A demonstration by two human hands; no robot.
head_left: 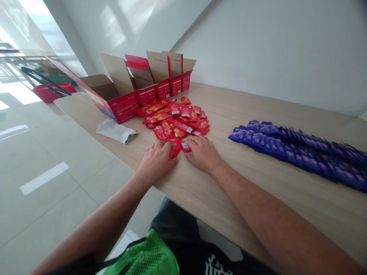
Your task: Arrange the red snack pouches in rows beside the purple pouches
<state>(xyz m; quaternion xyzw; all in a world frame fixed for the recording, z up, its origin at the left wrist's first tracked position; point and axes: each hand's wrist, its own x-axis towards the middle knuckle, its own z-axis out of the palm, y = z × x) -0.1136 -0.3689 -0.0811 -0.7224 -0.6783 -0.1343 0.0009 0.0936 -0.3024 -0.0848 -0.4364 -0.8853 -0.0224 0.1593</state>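
Step in hand, by the look of it: gathering red sachets from the pile [175, 119] on the table [258, 183]. Left hand [156, 158] and right hand [202, 152] lie flat at the pile's near edge, fingers loosely spread, touching the nearest sachets, gripping none. Next move likely calls for pinching a few together. Open red boxes [149, 89] behind pile; purple sachets [301, 151] right of it. Print unreadable.

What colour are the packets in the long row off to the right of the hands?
Purple-blue. The row of packets lies on the table, clearest in the head view.
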